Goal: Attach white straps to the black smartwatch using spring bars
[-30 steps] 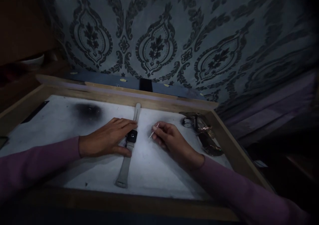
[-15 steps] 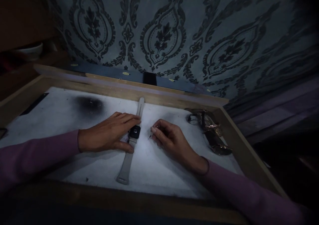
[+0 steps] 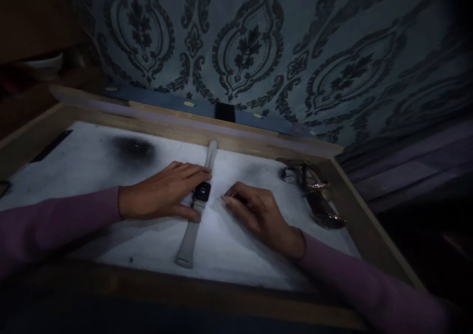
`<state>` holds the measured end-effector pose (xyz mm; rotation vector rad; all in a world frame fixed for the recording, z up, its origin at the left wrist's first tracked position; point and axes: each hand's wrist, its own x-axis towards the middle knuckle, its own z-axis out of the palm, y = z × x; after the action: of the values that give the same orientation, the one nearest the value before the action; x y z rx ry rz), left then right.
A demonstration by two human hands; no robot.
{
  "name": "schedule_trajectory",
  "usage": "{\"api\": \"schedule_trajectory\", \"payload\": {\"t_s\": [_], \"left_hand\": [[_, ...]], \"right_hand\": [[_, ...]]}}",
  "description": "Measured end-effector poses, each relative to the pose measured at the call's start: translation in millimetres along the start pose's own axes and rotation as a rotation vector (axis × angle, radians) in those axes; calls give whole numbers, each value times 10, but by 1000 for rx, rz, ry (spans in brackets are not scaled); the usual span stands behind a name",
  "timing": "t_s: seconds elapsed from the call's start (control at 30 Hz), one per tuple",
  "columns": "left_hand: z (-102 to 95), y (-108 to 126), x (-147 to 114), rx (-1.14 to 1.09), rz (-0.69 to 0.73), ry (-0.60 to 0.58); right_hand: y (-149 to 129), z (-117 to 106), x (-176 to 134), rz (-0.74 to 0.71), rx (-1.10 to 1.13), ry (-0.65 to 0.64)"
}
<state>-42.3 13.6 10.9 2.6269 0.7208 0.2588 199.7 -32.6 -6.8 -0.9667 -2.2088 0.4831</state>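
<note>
A smartwatch (image 3: 203, 191) with a dark square face and a pale grey strap (image 3: 189, 240) lies stretched out, face up, on a white surface (image 3: 236, 265). My left hand (image 3: 162, 193) holds it down, fingertips on the upper strap and thumb on the lower strap, on either side of the case. Just right of the watch, apart from it, my right hand (image 3: 258, 213) is closed in a pinch. The small thin pointed tool seen in it half a second ago is mostly hidden by the fingers now.
Wooden rims (image 3: 166, 127) frame the white surface like a shallow tray. Other watches (image 3: 308, 181) lie bunched at the right. A dark flat strip (image 3: 50, 146) rests at the far left. Patterned wallpaper (image 3: 244, 48) rises behind, and a pale bowl (image 3: 46, 65) sits on a shelf.
My right hand has turned so that its fingertips point more to the left, and the thin tip has dropped from sight. The left hand stays on the watch. The view has shifted slightly.
</note>
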Motion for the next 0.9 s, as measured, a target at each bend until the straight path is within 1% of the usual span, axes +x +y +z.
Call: {"api": "schedule_trajectory", "payload": {"t_s": [0.07,0.23,0.33,0.43,0.57,0.73,0.8,0.9], "left_hand": [[9,-4,-3,1,-3,1],[44,-22,-10,-13,-3,18],[57,-29,-8,-15,-5,27],[66,-36,-5,-23,-12,24],[78,-43,-5,-33,-19,30],[96,-34,-1,-42,-24,36],[105,-29,3,-40,-40,38],[120,-26,4,-33,-41,51]], "right_hand": [[-1,-5,10,67,35,16],[3,5,-6,70,54,28],[30,24,-21,121,108,42],[66,40,-20,232,210,47],[97,62,20,428,421,88],[76,85,81,621,628,108],[58,97,100,680,674,120],[34,132,131,708,733,144]]}}
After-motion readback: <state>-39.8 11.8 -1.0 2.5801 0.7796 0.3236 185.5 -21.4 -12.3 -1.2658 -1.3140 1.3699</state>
